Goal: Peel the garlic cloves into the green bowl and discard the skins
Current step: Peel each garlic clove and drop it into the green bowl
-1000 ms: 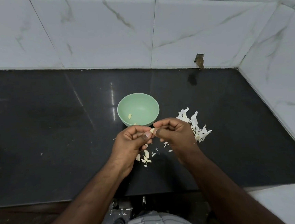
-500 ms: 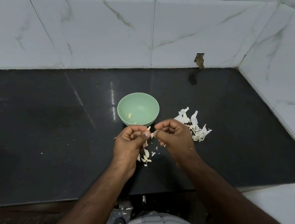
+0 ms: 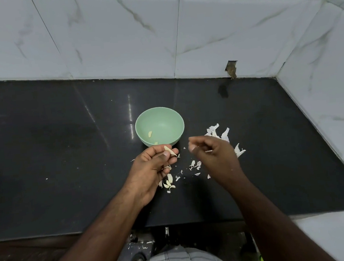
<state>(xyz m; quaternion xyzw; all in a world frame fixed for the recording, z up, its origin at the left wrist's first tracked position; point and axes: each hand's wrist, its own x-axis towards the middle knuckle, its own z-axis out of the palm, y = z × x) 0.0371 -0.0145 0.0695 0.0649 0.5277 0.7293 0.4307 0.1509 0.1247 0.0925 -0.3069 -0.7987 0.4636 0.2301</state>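
Observation:
A small green bowl (image 3: 159, 119) stands on the black counter with two peeled cloves (image 3: 150, 134) inside. Just in front of it my left hand (image 3: 151, 169) pinches a pale garlic clove (image 3: 169, 150) between thumb and fingertips. My right hand (image 3: 213, 156) is blurred a little to the right, apart from the clove, with its fingers curled; whether it pinches a bit of skin I cannot tell. Unpeeled cloves and scraps (image 3: 168, 182) lie under my left hand. A heap of white skins (image 3: 225, 136) lies behind my right hand.
The black counter (image 3: 65, 160) ends at a white tiled wall behind and another on the right (image 3: 321, 107). A chipped hole (image 3: 231, 71) marks the back wall's base. Small skin flakes (image 3: 195, 165) dot the counter between my hands. The counter's front edge runs just above my lap.
My hands were together on the clove; now the right hand has pulled away to the right while the left keeps the clove.

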